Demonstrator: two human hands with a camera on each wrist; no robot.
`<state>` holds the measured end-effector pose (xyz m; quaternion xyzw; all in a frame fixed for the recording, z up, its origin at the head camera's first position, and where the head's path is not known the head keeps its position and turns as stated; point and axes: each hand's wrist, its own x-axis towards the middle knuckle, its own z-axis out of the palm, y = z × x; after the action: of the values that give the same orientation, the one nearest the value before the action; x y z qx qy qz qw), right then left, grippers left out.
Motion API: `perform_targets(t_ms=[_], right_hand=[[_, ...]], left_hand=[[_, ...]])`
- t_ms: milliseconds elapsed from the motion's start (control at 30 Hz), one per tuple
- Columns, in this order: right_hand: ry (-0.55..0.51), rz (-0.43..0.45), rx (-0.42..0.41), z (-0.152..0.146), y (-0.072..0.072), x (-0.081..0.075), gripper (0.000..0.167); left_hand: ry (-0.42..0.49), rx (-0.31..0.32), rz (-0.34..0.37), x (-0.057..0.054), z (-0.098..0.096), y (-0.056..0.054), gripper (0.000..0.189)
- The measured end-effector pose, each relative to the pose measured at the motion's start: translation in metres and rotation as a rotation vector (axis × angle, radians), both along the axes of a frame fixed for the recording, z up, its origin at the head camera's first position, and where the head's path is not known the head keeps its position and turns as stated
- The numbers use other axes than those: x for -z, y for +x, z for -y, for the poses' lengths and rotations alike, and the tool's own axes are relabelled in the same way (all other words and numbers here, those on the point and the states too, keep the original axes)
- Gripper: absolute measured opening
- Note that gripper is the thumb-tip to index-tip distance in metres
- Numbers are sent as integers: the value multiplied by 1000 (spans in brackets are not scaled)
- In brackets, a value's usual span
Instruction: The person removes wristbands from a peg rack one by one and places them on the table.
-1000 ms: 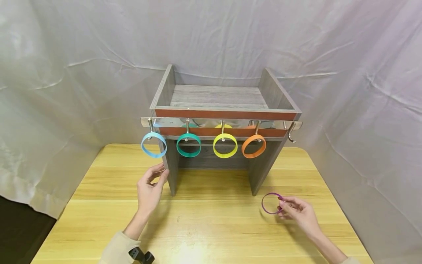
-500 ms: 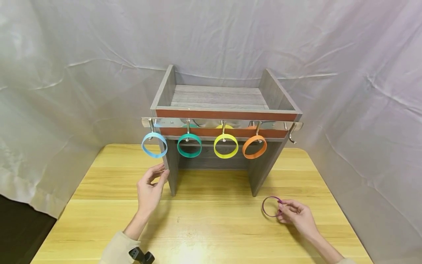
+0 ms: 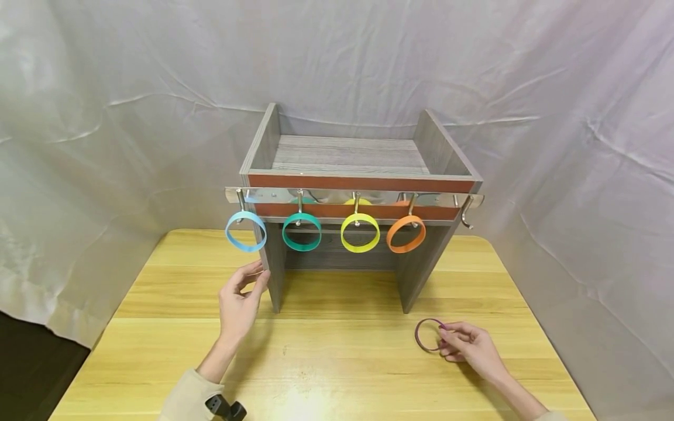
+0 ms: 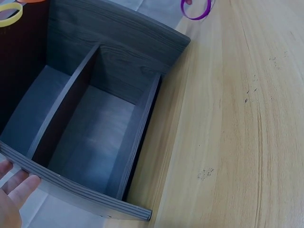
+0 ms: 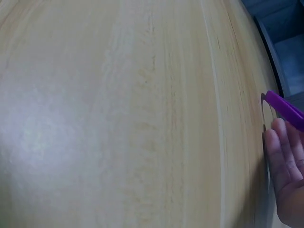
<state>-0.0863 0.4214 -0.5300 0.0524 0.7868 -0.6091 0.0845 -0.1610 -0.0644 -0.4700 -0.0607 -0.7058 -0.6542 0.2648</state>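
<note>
My right hand (image 3: pixel 474 349) pinches a thin purple ring (image 3: pixel 419 341) by its right side, low over the table and right of the grey wooden shelf unit (image 3: pixel 270 278). The ring (image 5: pixel 285 110) also shows at the right edge of the right wrist view. At the shelf unit's left side panel, my left hand (image 3: pixel 239 304) holds the front edge with thumb and fingertips; some fingers are hidden behind the panel. Light blue (image 3: pixel 231 240), green (image 3: pixel 286 240), yellow (image 3: pixel 344 240) and orange (image 3: pixel 392 240) rings hang from hooks on the metal rail (image 3: pixel 332 197).
The rail's far-right hook (image 3: pixel 466 211) carries no ring. A light wood table (image 3: pixel 337 356) lies under the shelf unit, and grey sheeting (image 3: pixel 174 117) surrounds it at the back and sides. A black device (image 3: pixel 225 406) sits on the left sleeve.
My right hand has moved downward and slightly left with the purple ring, toward the tabletop. The left hand, shelf unit and hanging rings look unchanged.
</note>
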Motion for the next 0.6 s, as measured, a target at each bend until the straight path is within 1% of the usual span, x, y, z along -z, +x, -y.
perform_targets(t_ms=[133, 300, 433, 600], right_hand=[[9, 59, -37, -2, -3, -1, 47], [25, 105, -66, -4, -5, -3, 50], [35, 120, -96, -4, -7, -5, 50], [42, 136, -161, -8, -9, -7, 50]], left_hand=[[-4, -1, 4, 0, 1, 0, 21], [-18, 2, 0, 0, 1, 0, 21], [-16, 5, -1, -1, 0, 1, 21], [-8, 4, 0, -1, 0, 0, 20]])
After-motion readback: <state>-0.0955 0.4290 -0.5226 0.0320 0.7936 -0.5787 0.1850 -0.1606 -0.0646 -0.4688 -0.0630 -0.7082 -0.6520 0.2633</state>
